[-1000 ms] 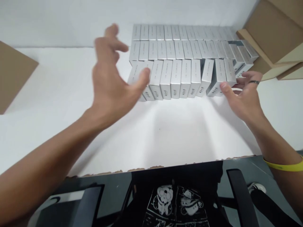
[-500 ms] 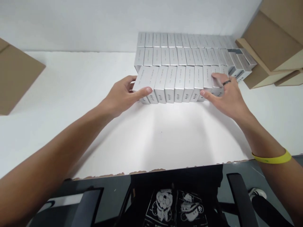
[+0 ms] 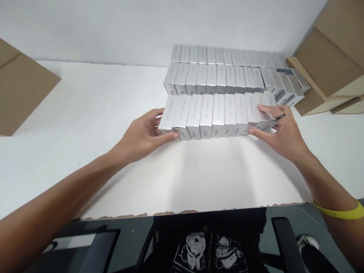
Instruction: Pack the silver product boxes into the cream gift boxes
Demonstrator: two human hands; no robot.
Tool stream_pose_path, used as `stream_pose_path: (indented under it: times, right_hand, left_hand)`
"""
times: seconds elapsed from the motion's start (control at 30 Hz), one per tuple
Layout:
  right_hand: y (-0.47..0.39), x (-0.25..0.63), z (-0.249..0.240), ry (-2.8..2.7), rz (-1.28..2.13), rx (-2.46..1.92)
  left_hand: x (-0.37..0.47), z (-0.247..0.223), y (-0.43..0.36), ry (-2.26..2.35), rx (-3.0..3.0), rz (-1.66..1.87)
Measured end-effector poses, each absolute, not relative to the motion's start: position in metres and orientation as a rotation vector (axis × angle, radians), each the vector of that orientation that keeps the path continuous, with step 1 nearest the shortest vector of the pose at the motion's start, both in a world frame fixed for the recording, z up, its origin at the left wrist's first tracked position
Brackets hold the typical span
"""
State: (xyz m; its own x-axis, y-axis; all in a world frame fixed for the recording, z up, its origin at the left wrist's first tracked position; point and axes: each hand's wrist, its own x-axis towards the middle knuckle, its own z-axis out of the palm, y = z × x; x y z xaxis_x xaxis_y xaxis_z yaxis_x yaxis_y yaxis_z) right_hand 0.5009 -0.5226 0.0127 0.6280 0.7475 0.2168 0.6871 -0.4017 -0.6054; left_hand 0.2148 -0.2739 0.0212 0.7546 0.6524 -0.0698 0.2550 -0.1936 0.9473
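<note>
A front row of small white boxes (image 3: 218, 113) stands side by side on the white table, with dark print on their tops and front ends. At its left end, my left hand (image 3: 145, 134) grips the last box, the thumb on the front and the fingers behind the outer side. My right hand (image 3: 280, 127) clasps the other end, thumb at the front and a ringed finger over the tops; part of those boxes is hidden by it. The row is squeezed between both hands, slightly uneven at the front. Two more rows of like boxes (image 3: 212, 77) stand behind, with a gap before them.
Brown cardboard boxes (image 3: 332, 49) are stacked at the right, beside a few tilted white boxes (image 3: 294, 89). Another brown carton (image 3: 25, 91) stands at the left. The white table (image 3: 210, 178) has a chipped front edge, and a chair armrest (image 3: 288, 242) is below it.
Both hands have drawn the front row of boxes toward me, away from the rows behind, so a gap has opened. The view has shifted slightly.
</note>
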Motion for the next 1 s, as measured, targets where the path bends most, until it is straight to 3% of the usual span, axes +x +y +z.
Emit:
stream_pose_path:
  times: [0.33, 1.0]
  right_hand:
    - [-0.52, 0.495, 0.014, -1.135, 0.226, -2.08]
    - [-0.513, 0.522, 0.007, -1.041, 0.32, -1.978]
  left_hand:
    - [0.193, 0.023, -0.27, 0.779, 1.785, 0.433]
    - [0.229, 0.011, -0.246, 0.829, 1.735, 0.462]
